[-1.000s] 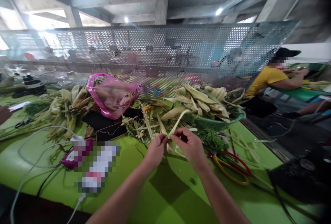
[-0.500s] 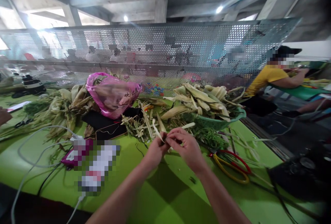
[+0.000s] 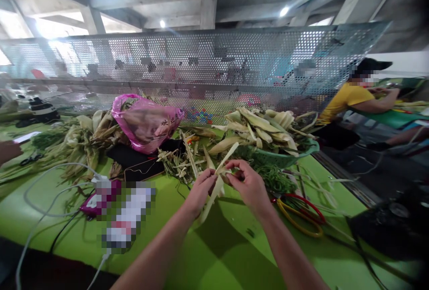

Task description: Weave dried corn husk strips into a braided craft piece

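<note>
Crossed pale strips of corn husk (image 3: pixel 218 187) are held between my two hands above the green table. My left hand (image 3: pixel 201 190) is closed on the strips from the left, thumb and fingers pinching near the crossing. From the right, my right hand (image 3: pixel 247 182) pinches the husk near the same spot, its fingers bent. One strip end points up and away, another hangs down toward me. Just beyond my hands lies a heap of cut husk scraps (image 3: pixel 177 165). Scissors with red and yellow handles (image 3: pixel 301 218) rest to the right of my right hand.
A green basket (image 3: pixel 281 158) piled with dry husks (image 3: pixel 261 129) stands back right. Behind my left hand are a pink plastic bag (image 3: pixel 145 122) and more husks (image 3: pixel 87 136). A phone (image 3: pixel 129 214) and purple power strip (image 3: pixel 100 198) with cables lie left. A person in yellow (image 3: pixel 351 98) sits right.
My hands have moved slightly apart, and the husk strips now show crossed between them, with a wide end hanging down. At far left, another person's hand has moved further into view.
</note>
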The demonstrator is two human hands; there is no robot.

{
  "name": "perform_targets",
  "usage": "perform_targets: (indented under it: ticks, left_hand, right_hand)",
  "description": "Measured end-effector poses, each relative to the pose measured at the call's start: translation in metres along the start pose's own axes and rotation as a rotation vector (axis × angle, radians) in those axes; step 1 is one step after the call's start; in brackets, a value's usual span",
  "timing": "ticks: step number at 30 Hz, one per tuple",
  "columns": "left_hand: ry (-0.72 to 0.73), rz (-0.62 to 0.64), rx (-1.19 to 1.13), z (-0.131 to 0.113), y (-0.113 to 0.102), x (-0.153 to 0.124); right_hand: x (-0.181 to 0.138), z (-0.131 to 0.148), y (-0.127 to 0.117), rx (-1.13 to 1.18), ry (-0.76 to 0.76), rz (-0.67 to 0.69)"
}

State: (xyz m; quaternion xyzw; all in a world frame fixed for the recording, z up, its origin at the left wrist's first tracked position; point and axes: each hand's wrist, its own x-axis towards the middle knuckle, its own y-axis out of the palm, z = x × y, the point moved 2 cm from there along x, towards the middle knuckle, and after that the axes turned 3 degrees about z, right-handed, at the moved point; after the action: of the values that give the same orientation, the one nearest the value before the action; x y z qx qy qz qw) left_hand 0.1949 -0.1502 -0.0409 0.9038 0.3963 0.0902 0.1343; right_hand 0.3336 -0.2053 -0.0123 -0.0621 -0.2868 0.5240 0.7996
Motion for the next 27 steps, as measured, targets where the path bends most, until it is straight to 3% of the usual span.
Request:
perform_targets:
  ticks: [7,11,17,21,24,27]
  left_hand:
    - [0.006,-0.001,0.195,0.003,-0.002,0.002]
    - [-0.005,0.072,0.250,0.005,0.000,0.003]
    - [-0.075,0.152,0.152,0.006,0.003,0.001]
    - [-0.132,0.059,0.088,0.008,0.001,0.002]
    - [-0.090,0.011,0.152,0.011,-0.001,0.004]
    - [0.037,0.049,0.286,0.014,-0.002,0.004]
  right_hand:
    - [-0.001,0.006,-0.005,-0.119,-0.130,-0.083]
    - [-0.002,0.010,-0.004,-0.118,-0.194,-0.070]
    - [-0.004,0.013,-0.003,-0.024,-0.198,-0.057]
    - [-0.005,0.018,-0.005,-0.047,-0.293,-0.108]
    - [-0.006,0.022,-0.003,-0.096,-0.343,-0.104]
    - [-0.008,0.024,0.001,-0.123,-0.368,-0.082]
